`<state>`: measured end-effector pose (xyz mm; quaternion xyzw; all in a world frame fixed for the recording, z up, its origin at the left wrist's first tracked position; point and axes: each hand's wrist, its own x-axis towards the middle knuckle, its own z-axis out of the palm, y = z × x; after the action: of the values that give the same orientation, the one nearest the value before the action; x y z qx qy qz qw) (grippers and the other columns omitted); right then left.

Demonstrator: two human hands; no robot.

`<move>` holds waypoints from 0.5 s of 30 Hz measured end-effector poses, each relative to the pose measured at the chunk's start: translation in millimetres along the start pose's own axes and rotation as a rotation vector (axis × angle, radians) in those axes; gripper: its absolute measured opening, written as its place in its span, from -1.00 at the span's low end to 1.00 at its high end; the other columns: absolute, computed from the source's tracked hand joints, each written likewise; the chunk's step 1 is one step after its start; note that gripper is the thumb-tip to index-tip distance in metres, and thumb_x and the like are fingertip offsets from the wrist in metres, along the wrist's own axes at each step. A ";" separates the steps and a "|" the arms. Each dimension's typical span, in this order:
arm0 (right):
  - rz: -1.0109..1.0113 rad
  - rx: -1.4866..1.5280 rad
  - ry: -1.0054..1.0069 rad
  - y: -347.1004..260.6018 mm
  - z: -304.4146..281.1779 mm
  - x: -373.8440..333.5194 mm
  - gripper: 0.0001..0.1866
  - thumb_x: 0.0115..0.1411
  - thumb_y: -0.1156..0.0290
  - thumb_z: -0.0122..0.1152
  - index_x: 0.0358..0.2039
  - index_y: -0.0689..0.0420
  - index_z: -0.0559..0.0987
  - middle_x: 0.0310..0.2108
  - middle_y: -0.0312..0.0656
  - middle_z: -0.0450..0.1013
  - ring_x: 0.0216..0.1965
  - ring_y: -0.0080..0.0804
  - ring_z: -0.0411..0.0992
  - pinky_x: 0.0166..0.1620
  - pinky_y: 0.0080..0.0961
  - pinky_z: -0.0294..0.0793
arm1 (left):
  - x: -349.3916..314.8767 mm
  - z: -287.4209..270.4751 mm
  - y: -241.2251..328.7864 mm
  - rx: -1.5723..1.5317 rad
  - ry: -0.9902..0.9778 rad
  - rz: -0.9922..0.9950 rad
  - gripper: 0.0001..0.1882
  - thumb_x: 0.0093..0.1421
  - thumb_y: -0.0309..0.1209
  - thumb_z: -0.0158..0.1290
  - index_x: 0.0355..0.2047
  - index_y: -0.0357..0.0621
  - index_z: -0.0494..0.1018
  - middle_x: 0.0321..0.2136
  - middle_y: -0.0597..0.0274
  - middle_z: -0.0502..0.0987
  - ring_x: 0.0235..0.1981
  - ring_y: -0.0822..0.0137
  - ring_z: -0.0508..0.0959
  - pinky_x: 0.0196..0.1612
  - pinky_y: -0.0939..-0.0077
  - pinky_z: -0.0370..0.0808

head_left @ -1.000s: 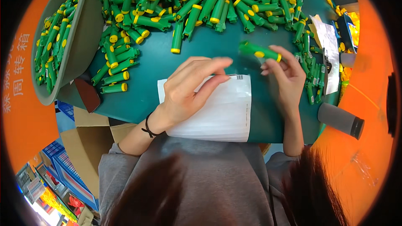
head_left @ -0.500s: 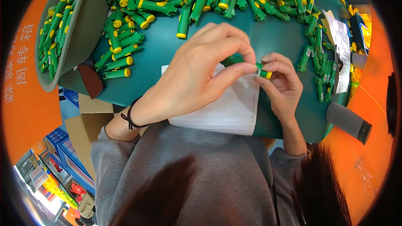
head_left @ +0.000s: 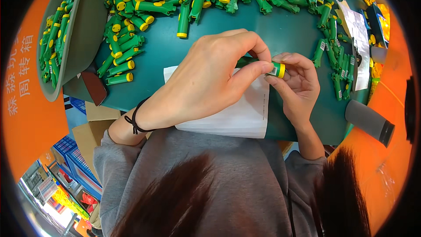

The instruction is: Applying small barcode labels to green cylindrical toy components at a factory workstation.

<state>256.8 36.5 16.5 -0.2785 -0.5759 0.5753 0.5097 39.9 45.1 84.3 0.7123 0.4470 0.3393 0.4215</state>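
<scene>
Barcode label meets green tube between two hands

Over the white sheets (head_left: 247,120) on the dark green table (head_left: 219,22), the right hand (head_left: 300,81) pinches the yellow-banded green tube (head_left: 278,65) between thumb and curled fingers. The left hand (head_left: 206,77) reaches across, thumb and forefinger tips nearly together at the barcode label (head_left: 273,70); whether they grip its edge or press it, I cannot tell. The step looks like seating the label; the next move probably calls for a steady tube and firm smoothing. Labelled tubes (head_left: 319,53) lie to the right.
</scene>
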 end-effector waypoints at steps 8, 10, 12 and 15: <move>-0.006 0.010 0.021 2.9 0.1 -0.5 -0.50 0.09 0.84 0.30 0.03 0.28 0.41 -0.01 -0.03 0.45 0.07 -0.27 0.48 0.15 -0.32 0.55 | 0.6 2.2 -0.3 0.059 -0.001 -0.007 -0.89 0.20 -0.52 0.20 -0.28 -0.29 0.54 -0.34 0.15 0.63 -0.29 0.25 0.62 -0.19 0.46 0.50; -0.014 -0.011 0.020 2.5 0.4 -0.5 -0.50 0.09 0.84 0.30 0.03 0.28 0.41 -0.02 -0.03 0.46 0.06 -0.28 0.48 0.15 -0.31 0.55 | 0.9 2.7 -0.2 0.065 0.000 -0.012 -0.89 0.20 -0.52 0.20 -0.28 -0.29 0.54 -0.34 0.15 0.63 -0.29 0.25 0.62 -0.20 0.46 0.51; -0.007 -0.022 0.008 1.4 -0.5 -1.2 -0.49 0.08 0.85 0.28 0.03 0.29 0.39 -0.01 -0.03 0.44 0.08 -0.29 0.45 0.16 -0.34 0.53 | 1.4 3.3 -0.3 0.092 -0.003 -0.030 -0.89 0.20 -0.50 0.21 -0.29 -0.27 0.54 -0.35 0.17 0.63 -0.30 0.25 0.63 -0.20 0.46 0.51; 0.020 -0.022 0.005 -1.8 -0.2 -3.1 -0.49 0.09 0.85 0.27 0.04 0.28 0.37 0.00 -0.03 0.42 0.08 -0.30 0.43 0.16 -0.36 0.50 | 1.0 8.1 -5.3 0.050 0.047 0.005 -0.87 0.19 -0.49 0.24 -0.30 -0.26 0.54 -0.36 0.21 0.64 -0.31 0.31 0.63 -0.20 0.47 0.51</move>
<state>258.5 33.4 17.4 -0.2913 -0.5780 0.5735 0.5020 45.5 44.9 76.3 0.7157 0.4632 0.3456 0.3921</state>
